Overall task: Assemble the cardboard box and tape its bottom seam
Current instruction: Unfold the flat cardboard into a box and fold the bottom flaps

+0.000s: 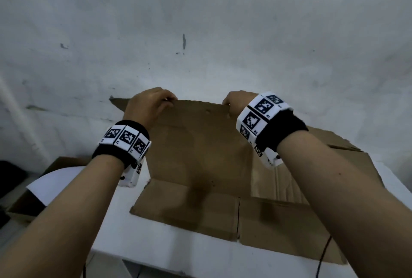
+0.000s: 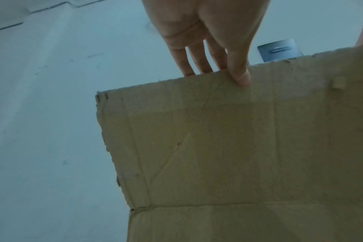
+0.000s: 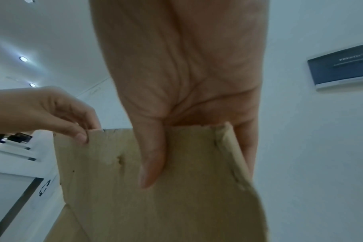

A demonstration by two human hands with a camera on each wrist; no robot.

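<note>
Scuffed white wall behind a white bench, creased, flattened brown cardboard box raised by its ragged top edge, my left hand and right hand each pinching it.

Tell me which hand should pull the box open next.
Probably right: the right hand grips the cardboard box at the folded corner, thumb on front. The left hand pinches mid-edge, steadying.

Both hands pinch the cardboard box edge.
</note>
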